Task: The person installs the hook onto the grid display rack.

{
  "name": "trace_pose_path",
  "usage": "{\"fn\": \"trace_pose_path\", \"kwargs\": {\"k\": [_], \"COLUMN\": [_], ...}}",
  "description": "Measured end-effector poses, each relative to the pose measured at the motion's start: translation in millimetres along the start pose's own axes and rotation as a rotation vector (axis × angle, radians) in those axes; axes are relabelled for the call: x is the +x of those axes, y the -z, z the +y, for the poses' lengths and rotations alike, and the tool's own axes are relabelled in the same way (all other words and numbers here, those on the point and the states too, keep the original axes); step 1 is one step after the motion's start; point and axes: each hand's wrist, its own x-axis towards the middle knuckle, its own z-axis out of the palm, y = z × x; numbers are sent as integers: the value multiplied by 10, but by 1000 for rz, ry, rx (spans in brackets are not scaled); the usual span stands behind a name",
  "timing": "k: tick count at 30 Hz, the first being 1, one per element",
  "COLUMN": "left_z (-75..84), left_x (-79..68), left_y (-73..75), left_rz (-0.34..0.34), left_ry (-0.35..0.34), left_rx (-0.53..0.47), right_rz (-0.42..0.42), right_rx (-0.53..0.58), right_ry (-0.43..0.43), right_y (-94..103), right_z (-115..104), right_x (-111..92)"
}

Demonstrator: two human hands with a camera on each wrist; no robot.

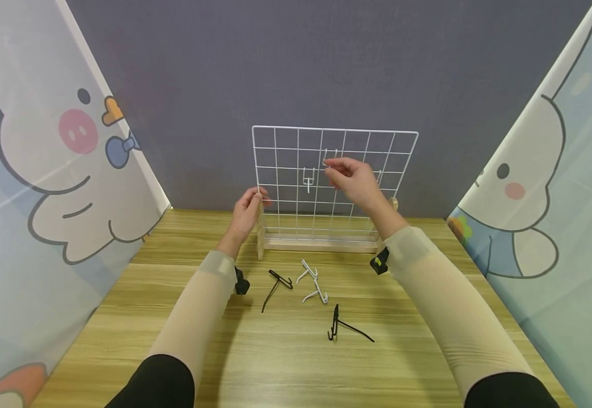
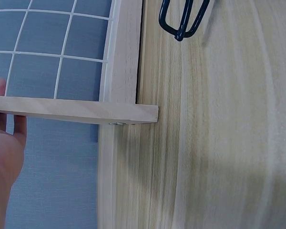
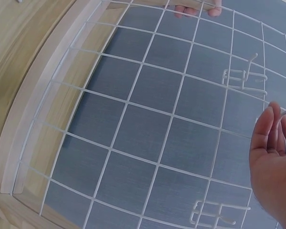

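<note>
A white wire grid panel (image 1: 335, 129) stands upright in a wooden stand (image 1: 321, 244). My left hand (image 1: 245, 212) grips the panel's left side at the wooden post (image 2: 76, 108), fingers on one side and thumb on the other. At the upper middle of the grid, my right hand (image 1: 354, 181) pinches a white hook (image 1: 325, 157), mostly hidden by the fingers, against the wires. Left of it, another white hook (image 1: 308, 180) hangs on the grid. A further white hook (image 3: 219, 213) hangs on the other side, partly covered by my right hand in the head view.
On the wooden table (image 1: 286, 362) before the stand lie two white hooks (image 1: 318, 290), a black hook (image 1: 278, 282) at left and another black hook (image 1: 336, 323) nearer me. A grey panel (image 1: 326, 62) rises behind; cartoon-printed sheets (image 1: 25, 170) flank both sides.
</note>
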Motion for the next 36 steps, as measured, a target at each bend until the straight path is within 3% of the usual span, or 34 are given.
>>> {"fn": "trace_pose_path", "kwargs": {"k": [21, 36], "left_z": [13, 16], "left_x": [-11, -23], "left_y": [-10, -27], "left_rz": [-2, 5], "left_ry": [-19, -11], "left_rx": [-31, -29], "right_rz": [25, 22], "right_rx": [41, 44], "right_ry": [17, 51], "right_y": [44, 180], "right_z": [11, 77], "right_x": [-133, -463]}}
